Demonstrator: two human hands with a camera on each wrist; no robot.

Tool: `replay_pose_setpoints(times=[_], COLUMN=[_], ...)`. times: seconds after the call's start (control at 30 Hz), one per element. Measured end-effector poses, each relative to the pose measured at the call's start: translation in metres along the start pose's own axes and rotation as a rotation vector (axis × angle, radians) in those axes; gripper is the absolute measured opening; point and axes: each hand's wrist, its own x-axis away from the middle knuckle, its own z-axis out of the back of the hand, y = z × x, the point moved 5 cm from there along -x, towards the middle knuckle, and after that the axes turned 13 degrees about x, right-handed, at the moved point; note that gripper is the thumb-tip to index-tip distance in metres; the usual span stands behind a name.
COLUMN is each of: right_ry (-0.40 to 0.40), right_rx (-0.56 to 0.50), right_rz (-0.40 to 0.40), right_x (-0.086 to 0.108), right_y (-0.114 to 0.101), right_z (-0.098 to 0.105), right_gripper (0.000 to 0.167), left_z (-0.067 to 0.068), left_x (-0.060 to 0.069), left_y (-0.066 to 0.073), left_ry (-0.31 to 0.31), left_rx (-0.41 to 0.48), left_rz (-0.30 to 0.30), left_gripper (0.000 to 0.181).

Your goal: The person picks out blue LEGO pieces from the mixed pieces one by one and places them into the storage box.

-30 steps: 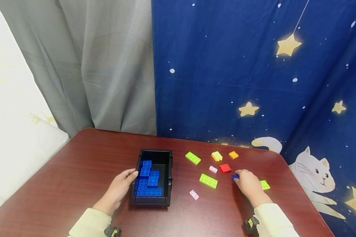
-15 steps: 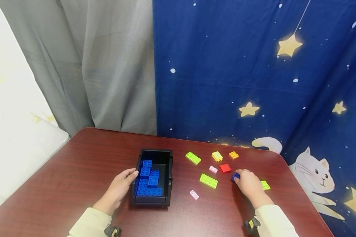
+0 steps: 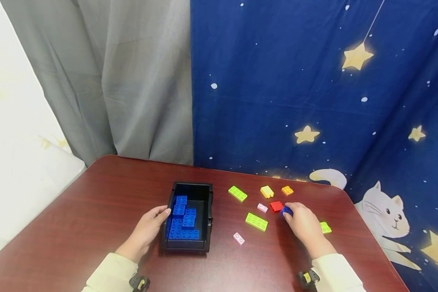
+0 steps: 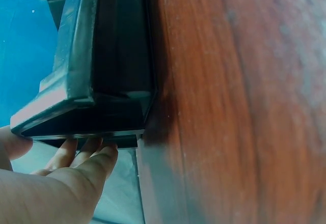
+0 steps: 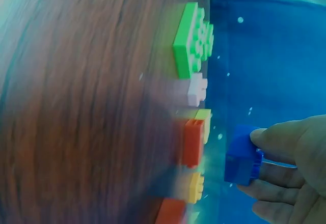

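My right hand [image 3: 306,229] pinches a blue toy brick [image 3: 285,210] between thumb and fingers, just beside a red brick [image 3: 276,207]. In the right wrist view, that blue brick [image 5: 239,155] appears raised off the table, with studs facing the palm. A black open box [image 3: 185,245] stands left of centre; several blue bricks [image 3: 184,234] lie along its left side and near end. My left hand [image 3: 146,232] grips the box's left edge, thumb at the rim. From the left wrist, the other fingers [image 4: 94,165] show against the box's outer side, under the lip.
Between box and right hand lie green bricks [image 3: 256,222], pink bricks [image 3: 239,238], a yellow brick [image 3: 267,192] and an orange brick [image 3: 287,190]. Another green brick [image 3: 325,228] sits right of my right hand. Curtains [image 3: 277,81] hang behind the brown table [image 3: 76,211].
My right hand has moved slightly up and left with the blue brick, which now looks lifted and closer to the red brick. My left hand keeps its place on the box.
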Motion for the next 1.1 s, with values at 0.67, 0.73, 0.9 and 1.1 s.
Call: replay_pose_setpoints(times=[0.67, 0.73, 0.9, 1.1], right_ry=[0.315, 0.336, 0.355, 0.349], right_rx=[-0.114, -0.121, -0.151, -0.17], right_rz=[0.158, 0.175, 0.22, 0.267], right_x=[0.005, 0.005, 0.005, 0.006], right_y=[-0.058, -0.065, -0.082, -0.106], right_z=[0.034, 0.036, 0.042, 0.048], right_gripper=[0.039, 0.041, 0.041, 0.039], left_z=[0.001, 0.001, 0.001, 0.0], left_x=[-0.001, -0.002, -0.002, -0.001], left_y=[0.0, -0.001, -0.001, 0.0], left_ry=[0.005, 0.006, 0.007, 0.003], left_rx=[-0.014, -0.011, -0.009, -0.005], left_rz=[-0.024, -0.022, -0.019, -0.019], left_gripper=[0.047, 0.047, 0.048, 0.048])
